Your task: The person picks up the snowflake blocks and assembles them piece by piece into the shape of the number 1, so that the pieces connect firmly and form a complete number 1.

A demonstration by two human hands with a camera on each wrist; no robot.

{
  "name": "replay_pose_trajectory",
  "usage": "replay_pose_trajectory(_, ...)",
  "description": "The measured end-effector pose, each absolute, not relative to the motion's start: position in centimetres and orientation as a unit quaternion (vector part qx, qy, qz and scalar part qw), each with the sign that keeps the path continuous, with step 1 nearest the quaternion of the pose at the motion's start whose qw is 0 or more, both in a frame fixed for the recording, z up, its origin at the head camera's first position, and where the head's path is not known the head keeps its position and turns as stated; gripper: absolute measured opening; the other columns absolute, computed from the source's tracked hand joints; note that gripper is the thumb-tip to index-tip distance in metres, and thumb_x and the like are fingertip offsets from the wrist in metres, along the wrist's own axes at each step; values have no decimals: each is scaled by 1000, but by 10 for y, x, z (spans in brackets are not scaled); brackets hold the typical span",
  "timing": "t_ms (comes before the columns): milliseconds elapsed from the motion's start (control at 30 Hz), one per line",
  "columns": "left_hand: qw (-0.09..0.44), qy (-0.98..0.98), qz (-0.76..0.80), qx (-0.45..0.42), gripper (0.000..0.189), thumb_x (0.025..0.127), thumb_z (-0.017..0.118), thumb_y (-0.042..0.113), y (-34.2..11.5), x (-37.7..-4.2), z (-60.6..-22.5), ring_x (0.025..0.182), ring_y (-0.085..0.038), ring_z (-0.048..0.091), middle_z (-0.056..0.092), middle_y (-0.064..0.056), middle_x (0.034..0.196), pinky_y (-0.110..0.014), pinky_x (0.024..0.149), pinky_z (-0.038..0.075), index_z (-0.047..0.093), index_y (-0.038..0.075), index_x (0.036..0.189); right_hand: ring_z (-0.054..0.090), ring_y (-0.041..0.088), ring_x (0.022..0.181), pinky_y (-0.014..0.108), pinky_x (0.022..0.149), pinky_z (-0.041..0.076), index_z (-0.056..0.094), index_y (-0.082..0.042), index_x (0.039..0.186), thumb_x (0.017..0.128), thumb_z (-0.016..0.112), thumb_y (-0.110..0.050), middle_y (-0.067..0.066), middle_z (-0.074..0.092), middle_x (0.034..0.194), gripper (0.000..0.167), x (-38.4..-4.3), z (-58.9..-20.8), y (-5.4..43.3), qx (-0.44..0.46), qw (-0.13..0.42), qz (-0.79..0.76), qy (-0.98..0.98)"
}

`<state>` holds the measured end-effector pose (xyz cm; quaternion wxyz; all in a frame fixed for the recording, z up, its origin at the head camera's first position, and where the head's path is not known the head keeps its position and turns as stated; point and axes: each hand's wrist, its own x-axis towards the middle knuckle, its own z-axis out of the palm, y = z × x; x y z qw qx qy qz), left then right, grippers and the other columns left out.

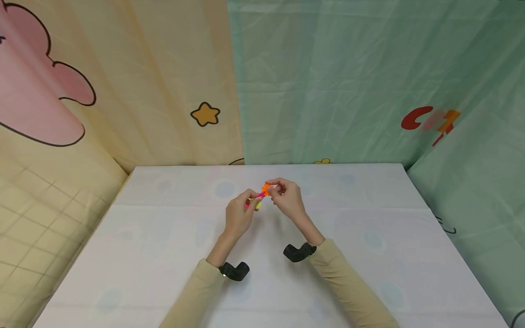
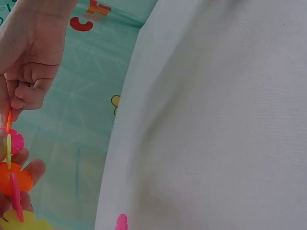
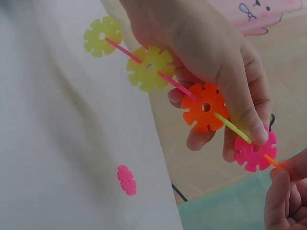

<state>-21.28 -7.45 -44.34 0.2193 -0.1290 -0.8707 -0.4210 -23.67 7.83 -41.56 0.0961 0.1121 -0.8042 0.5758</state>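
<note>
A chain of notched plastic discs in yellow, pink and orange, slotted together edge to face, runs along my left hand (image 1: pixel 239 215). Thumb and fingers of that hand pinch a pink disc (image 3: pixel 256 149) near the chain's end. Beyond it, my right hand (image 1: pixel 289 200) pinches an orange disc (image 1: pixel 266 189), which appears edge-on against the pink one in the right wrist view. Farther along the chain come an orange disc (image 3: pixel 205 120) and a yellow disc (image 3: pixel 149 79), with thin edge-on discs between. Whether the end orange disc is fully slotted I cannot tell.
Another pink disc (image 3: pixel 127 180) shows against the white tabletop (image 1: pixel 164 255), apart from the chain. Behind the table's far edge hang yellow and green printed curtains (image 1: pixel 328 91). Each wrist wears a black camera mount (image 1: pixel 234 271).
</note>
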Motion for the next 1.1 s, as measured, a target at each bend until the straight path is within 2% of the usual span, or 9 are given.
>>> replay_pose_trajectory(133,215,-874,-416,-128,15,90,66,24,-75,-213,-443,57,-11,55,66,0,64,-21,54,39,66,10,91,54,9,49,21,48,46,72,0,101,88,65,-5,12,60,64,16,-239,-418,80,113,82,580,-802)
replay_pose_trajectory(367,199,-867,-443,-114,13,89,68,22,-77,-212,-448,56,-10,61,71,-4,79,-20,52,42,66,10,96,57,10,54,20,56,52,72,-4,106,90,63,-9,16,65,75,19,-242,-427,80,116,45,585,-801)
replay_pose_trajectory(633,195,-876,-426,-112,27,86,72,28,-80,-213,-450,56,-10,55,70,-5,85,-20,54,41,63,12,105,60,33,72,18,59,51,70,-1,111,95,57,-9,19,70,98,22,-241,-425,82,125,22,580,-805)
replay_pose_trajectory(800,213,-885,-395,-122,35,83,75,33,-81,-215,-447,60,-14,54,70,-6,85,-22,57,42,62,14,108,61,31,70,21,60,52,69,-2,111,93,58,-8,20,69,92,23,-242,-420,86,122,19,573,-810)
replay_pose_trajectory(933,228,-886,-383,-130,30,82,76,31,-81,-217,-446,59,-15,56,71,-6,83,-22,57,45,64,14,104,62,40,76,28,62,55,69,-2,108,90,63,-11,21,69,89,22,-243,-417,89,111,14,579,-808)
replay_pose_trajectory(1100,226,-882,-392,-132,24,83,76,28,-83,-218,-446,58,-14,54,72,-6,83,-20,55,45,67,14,100,61,44,81,26,62,54,71,-2,107,90,64,-15,17,71,92,23,-243,-415,90,108,-2,582,-806)
